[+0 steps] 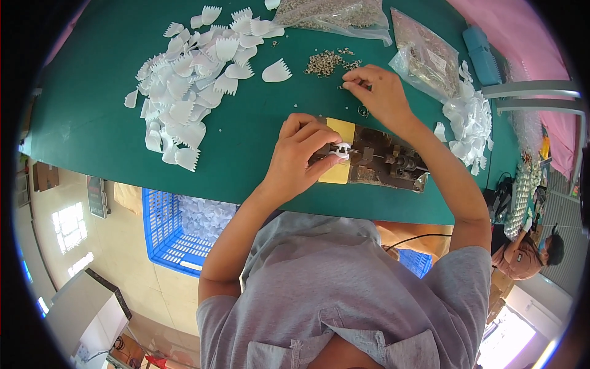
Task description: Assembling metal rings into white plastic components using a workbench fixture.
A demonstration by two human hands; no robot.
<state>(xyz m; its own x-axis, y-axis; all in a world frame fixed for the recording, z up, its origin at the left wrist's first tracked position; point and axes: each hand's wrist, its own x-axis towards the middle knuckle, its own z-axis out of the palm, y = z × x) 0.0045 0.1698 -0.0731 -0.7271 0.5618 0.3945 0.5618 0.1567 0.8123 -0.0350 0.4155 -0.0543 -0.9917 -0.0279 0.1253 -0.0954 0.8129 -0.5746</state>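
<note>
Both hands are at work over the green table point(92, 123), as I see it from the head view. My left hand point(301, 154) is curled, thumb and fingers pinching a small white comb-shaped piece point(342, 150) and holding it against the near end of a worn metal jig point(384, 161). That jig lies on the table's front part, with a yellow pad point(342, 130) beneath its left end. My right hand point(378, 92) reaches farther out, fingertips pressed together on a tiny metal part point(351, 86) just beside a loose heap of small metal springs point(326, 61); I cannot tell exactly what shape that part has. A single dark ring point(362, 112) lies on the table under that hand, near the jig.

Farther left, a wide scatter of white comb pieces point(190, 80) covers the table, well apart from both hands. To the right of the right forearm sits a smaller pile of the same white pieces point(470, 123). At the far edge lie two clear plastic bags of metal parts point(344, 12), and a light blue tool point(482, 52) rests beside the right-hand bag.

Below the table's near edge stands a blue plastic crate point(163, 227) holding more white pieces. Another person point(528, 252) sits low at the right rim of the view.
</note>
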